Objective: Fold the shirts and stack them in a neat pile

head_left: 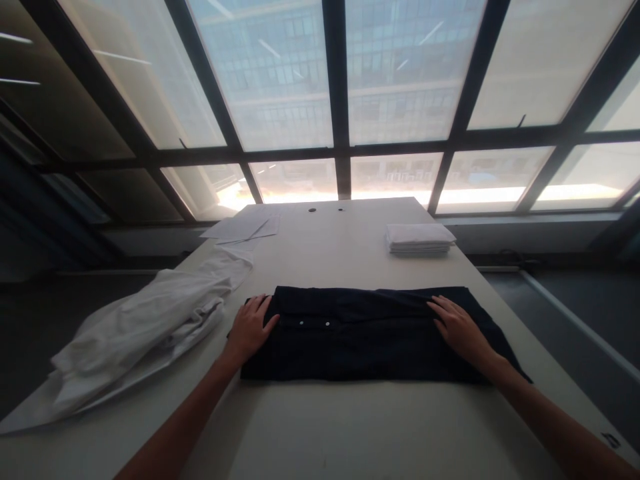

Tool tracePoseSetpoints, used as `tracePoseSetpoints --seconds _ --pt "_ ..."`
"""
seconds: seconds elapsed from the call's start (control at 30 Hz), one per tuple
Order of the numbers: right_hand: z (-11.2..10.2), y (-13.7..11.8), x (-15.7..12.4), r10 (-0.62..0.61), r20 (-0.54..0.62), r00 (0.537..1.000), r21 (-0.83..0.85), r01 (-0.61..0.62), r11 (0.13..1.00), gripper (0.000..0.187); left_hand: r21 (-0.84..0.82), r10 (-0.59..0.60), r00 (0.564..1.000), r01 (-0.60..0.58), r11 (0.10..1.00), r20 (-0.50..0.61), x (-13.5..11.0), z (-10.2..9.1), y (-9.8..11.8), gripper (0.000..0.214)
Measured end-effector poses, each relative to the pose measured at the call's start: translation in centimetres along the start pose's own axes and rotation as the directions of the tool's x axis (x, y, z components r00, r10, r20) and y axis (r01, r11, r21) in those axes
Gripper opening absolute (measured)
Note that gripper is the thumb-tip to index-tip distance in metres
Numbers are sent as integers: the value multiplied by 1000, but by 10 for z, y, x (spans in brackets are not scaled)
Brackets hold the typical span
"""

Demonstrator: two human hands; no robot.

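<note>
A dark navy shirt point(360, 340) lies folded into a wide band across the table in front of me, with two small white buttons showing left of its middle. My left hand point(253, 327) rests on its left end, fingers spread and flat on the cloth. On the right part of the shirt lies my right hand point(460, 330), palm down with the fingers stretched out. Neither hand grips the cloth.
Crumpled white cloth point(145, 333) lies along the table's left edge. Behind it are several flat white sheets point(245, 227). A neat stack of folded white cloths point(420, 240) stands at the back right of the white table point(320, 260). Large windows rise beyond.
</note>
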State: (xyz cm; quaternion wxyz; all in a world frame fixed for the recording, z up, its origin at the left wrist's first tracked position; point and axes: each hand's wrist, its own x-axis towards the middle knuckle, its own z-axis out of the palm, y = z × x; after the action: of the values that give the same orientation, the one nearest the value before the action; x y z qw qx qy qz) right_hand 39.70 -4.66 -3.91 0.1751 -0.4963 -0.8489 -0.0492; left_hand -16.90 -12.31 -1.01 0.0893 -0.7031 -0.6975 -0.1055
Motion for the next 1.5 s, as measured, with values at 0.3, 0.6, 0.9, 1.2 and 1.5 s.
tracePoseSetpoints --seconds 0.3,0.6,0.9,1.2,1.5 --pt "-20 6 22 -14 157 988 -74 26 997 57 -202 221 969 -195 960 115 42 12 35 55" --pt "-20 11 -4 -123 107 987 -14 126 992 41 -177 340 925 -311 934 171 22 10 17 65" --pt "-32 -5 7 -155 142 978 -132 174 976 49 -198 445 891 -422 885 91 36 1 18 48" --pt "-34 1 10 -136 190 972 -232 180 956 69 -331 348 931 -295 896 110 42 0 16 38" --pt "-49 11 23 49 194 980 -328 18 945 28 -496 247 962 -161 853 113 72 -16 18 37"
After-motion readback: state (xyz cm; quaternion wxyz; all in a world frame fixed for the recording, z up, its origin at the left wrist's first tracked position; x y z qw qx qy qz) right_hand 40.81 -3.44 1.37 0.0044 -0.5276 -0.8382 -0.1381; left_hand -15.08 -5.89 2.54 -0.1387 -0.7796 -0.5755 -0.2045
